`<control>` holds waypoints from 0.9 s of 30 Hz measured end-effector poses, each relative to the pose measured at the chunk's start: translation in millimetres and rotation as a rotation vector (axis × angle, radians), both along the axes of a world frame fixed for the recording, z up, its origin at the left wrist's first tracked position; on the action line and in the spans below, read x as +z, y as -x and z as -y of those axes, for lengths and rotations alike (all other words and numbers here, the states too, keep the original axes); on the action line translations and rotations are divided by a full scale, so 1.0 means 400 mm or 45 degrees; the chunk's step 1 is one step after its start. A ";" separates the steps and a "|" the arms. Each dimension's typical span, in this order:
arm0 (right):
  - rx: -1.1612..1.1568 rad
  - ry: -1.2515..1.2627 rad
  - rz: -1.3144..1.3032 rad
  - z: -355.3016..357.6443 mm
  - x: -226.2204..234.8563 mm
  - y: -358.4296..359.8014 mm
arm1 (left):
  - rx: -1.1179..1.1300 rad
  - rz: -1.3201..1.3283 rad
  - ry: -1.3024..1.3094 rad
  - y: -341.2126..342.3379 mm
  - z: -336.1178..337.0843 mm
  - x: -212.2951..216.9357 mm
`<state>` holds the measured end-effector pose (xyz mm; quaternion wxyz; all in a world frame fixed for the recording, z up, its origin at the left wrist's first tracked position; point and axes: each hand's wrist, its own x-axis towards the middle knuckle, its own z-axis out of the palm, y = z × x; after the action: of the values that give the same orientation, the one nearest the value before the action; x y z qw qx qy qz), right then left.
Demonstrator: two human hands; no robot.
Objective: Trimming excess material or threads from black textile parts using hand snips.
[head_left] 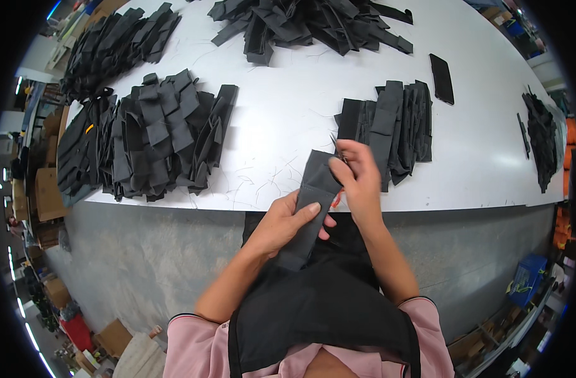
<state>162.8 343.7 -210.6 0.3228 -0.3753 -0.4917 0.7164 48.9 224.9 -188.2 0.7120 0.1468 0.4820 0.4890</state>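
Over the table's front edge I hold a dark grey folded fabric strip [318, 183], slanting up and to the right. My left hand [280, 225] is closed on its middle, thumb on top and fingertips showing past the right edge. Closed around a small pair of scissors [334, 144], my right hand [361, 184] sits at the strip's upper right edge. The dark blade tips poke up above the fingers, and a bit of red handle shows below the palm. How far the blades are apart is hard to see.
Stacks of similar dark strips lie left [156, 135] and right [398, 129] on the white table [275, 126]. A loose heap [307, 28] is at the back. A black phone [441, 79] lies back right; dark scraps [540, 142] rest far right. Thread bits are scattered about.
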 end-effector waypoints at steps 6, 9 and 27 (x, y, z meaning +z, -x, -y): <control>-0.009 -1.155 0.501 0.070 0.041 -0.107 | 0.197 -0.159 0.010 -0.009 -0.011 -0.004; 0.009 -1.327 0.538 0.076 0.032 -0.117 | 0.219 -0.165 0.030 -0.009 -0.019 0.011; -0.060 -1.194 0.456 0.079 0.026 -0.077 | 0.171 -0.254 0.077 -0.020 -0.010 -0.016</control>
<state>193.5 312.2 -200.1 0.3833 -0.3178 -0.7998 0.3353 56.8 229.0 -194.5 0.6303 0.1405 0.5737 0.5039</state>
